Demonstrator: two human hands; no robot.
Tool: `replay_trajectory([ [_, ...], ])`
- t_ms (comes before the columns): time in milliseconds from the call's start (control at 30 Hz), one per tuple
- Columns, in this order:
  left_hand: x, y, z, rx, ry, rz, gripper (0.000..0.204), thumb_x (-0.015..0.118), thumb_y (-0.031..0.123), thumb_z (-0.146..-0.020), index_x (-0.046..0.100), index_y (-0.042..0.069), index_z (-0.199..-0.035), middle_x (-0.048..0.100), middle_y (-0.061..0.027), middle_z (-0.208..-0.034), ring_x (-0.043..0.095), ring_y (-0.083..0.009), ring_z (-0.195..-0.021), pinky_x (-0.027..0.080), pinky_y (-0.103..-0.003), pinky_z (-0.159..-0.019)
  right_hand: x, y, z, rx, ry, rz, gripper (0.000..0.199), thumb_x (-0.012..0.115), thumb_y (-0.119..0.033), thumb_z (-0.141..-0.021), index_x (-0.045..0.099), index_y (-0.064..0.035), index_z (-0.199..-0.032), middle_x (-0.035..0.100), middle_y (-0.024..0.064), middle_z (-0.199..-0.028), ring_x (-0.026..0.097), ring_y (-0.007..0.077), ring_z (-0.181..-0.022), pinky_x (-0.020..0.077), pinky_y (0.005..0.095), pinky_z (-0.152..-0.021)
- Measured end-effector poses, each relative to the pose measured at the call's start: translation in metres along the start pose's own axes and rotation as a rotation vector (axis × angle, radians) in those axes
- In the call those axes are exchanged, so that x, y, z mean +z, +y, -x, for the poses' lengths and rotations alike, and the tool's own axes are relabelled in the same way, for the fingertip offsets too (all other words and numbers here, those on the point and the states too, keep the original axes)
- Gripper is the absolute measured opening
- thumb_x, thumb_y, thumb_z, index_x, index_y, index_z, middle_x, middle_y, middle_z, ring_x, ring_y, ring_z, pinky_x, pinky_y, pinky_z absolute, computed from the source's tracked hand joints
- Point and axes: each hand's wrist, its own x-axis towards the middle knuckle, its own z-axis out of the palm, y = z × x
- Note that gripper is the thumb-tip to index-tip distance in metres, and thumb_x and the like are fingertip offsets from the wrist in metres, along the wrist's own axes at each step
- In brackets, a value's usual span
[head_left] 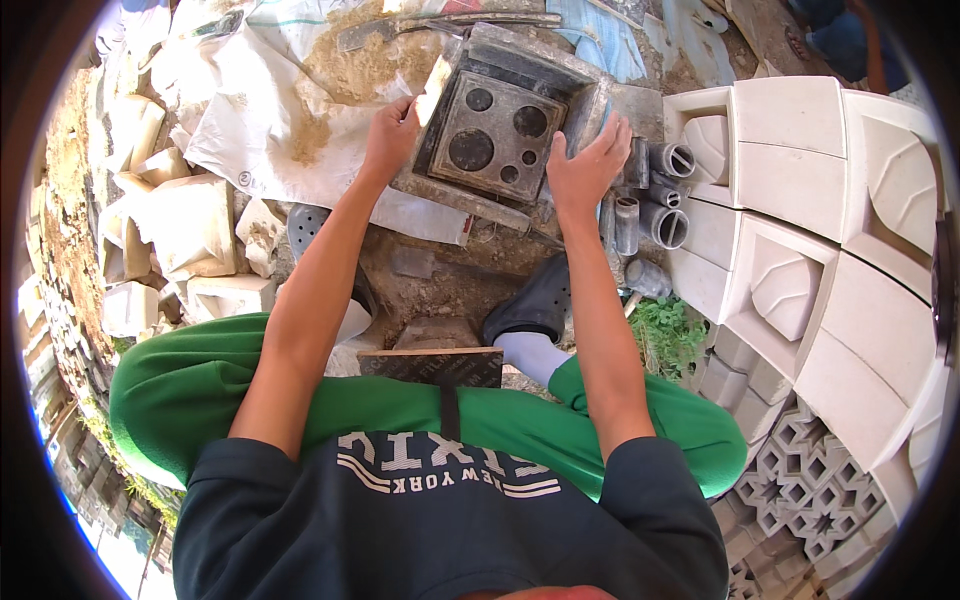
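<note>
A square dark metal mould with several round holes in its face lies tilted on the ground ahead of me, inside a grey cement-caked frame. My left hand grips the mould's left edge. My right hand presses flat against its right side, fingers spread. Both forearms reach forward over my green-trousered knees. A dark board rests across my lap.
Stacked white cast blocks rise at the right, with several grey pipe pieces beside them. White sacks with sand lie at the left, near pale broken blocks. My dark shoe stands on the dirt. Patterned white blocks sit at lower right.
</note>
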Motion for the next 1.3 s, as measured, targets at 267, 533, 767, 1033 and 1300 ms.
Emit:
replay_trajectory([
  [267, 0.01, 0.009, 0.002, 0.016, 0.054, -0.147, 0.033, 0.064, 0.03, -0.093, 0.07, -0.002, -0.099, 0.063, -0.0072, -0.066, 0.054, -0.0105, -0.06, 0.044, -0.03, -0.058, 0.066, -0.008, 0.009, -0.418, -0.725, 0.383, 0.044, 0.072, -0.019, -0.076, 0.056, -0.0045, -0.114, 0.053, 0.0168, -0.117, 0.054, 0.0341, -0.112, 0.045, 0.0523, -0.093],
  [533, 0.008, 0.022, 0.003, 0.024, 0.028, -0.234, 0.037, 0.07, 0.035, -0.087, 0.068, -0.002, -0.095, 0.06, -0.0088, -0.062, 0.05, -0.0145, -0.055, 0.042, -0.033, -0.054, 0.082, -0.003, -0.013, -0.234, -0.745, 0.316, 0.076, 0.077, -0.029, -0.073, 0.043, -0.0037, -0.134, 0.054, 0.0245, -0.12, 0.057, 0.0404, -0.111, 0.05, 0.0515, -0.09],
  [767, 0.004, 0.025, 0.004, -0.021, 0.035, -0.234, 0.039, 0.074, 0.036, -0.084, 0.069, -0.001, -0.092, 0.059, -0.0113, -0.062, 0.049, -0.0173, -0.054, 0.042, -0.035, -0.055, 0.088, -0.011, -0.01, -0.235, -0.701, 0.283, 0.076, 0.079, -0.031, -0.072, 0.045, -0.0016, -0.133, 0.057, 0.0266, -0.117, 0.058, 0.0432, -0.111, 0.0521, 0.0528, -0.086],
  [1033, 0.009, 0.031, 0.008, 0.01, 0.028, -0.261, 0.045, 0.075, 0.043, -0.082, 0.07, -0.001, -0.091, 0.062, -0.0136, -0.064, 0.056, -0.0232, -0.056, 0.045, -0.037, -0.057, 0.079, -0.007, -0.033, -0.338, -0.647, 0.362, 0.063, 0.076, -0.032, -0.078, 0.052, -0.0055, -0.13, 0.056, 0.0263, -0.12, 0.055, 0.0427, -0.113, 0.0449, 0.0543, -0.096],
  [1300, 0.002, 0.0, 0.014, -0.01, -0.104, -0.459, 0.065, 0.073, 0.044, -0.079, 0.059, -0.007, -0.118, 0.066, -0.0263, -0.103, 0.064, -0.0403, -0.098, 0.049, -0.046, -0.084, 0.008, 0.035, -0.045, 0.153, -0.148, -0.133, 0.07, 0.076, -0.02, -0.076, 0.045, 0.0004, -0.135, 0.058, 0.0203, -0.122, 0.056, 0.0358, -0.114, 0.0419, 0.0456, -0.101],
])
